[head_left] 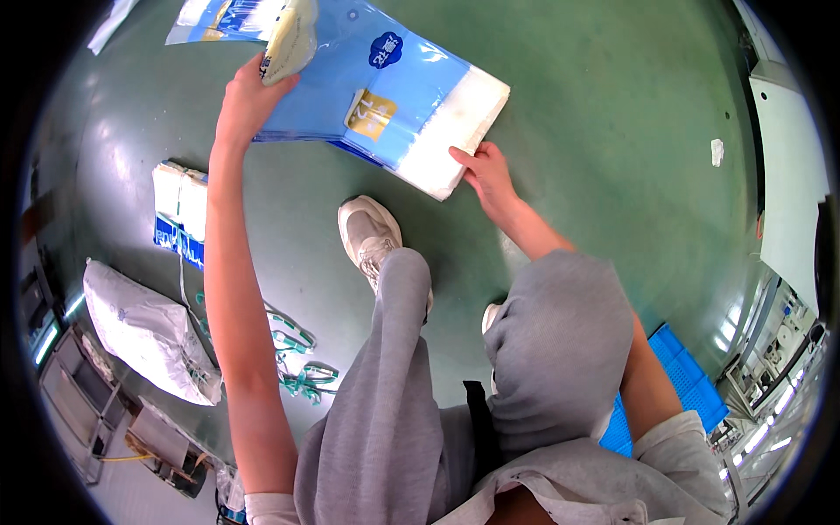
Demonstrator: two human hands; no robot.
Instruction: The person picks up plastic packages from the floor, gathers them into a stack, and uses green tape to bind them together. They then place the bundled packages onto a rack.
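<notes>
A thick stack of flat plastic packaging bags (pixel 398 66), glossy blue with a white end and a gold patch, is stretched between my hands above the floor. My left hand (pixel 248 103) is closed on its left edge, where a cream-and-yellow flap folds over. Beyond that flap, another blue-and-white printed part sticks out to the far left. At the white right end, my right hand (pixel 488 178) grips the near corner, thumb on top and the other fingers partly hidden beneath. I cannot tell whether the stack touches the floor.
Left of my left arm lies a strapped bundle of similar bags (pixel 179 201), with a stuffed white sack (pixel 144 328) nearer. Tangled green strapping (pixel 302 381) lies by my leg. A blue plastic crate (pixel 687 381) is at my right; a white cabinet (pixel 792 166) stands farther right.
</notes>
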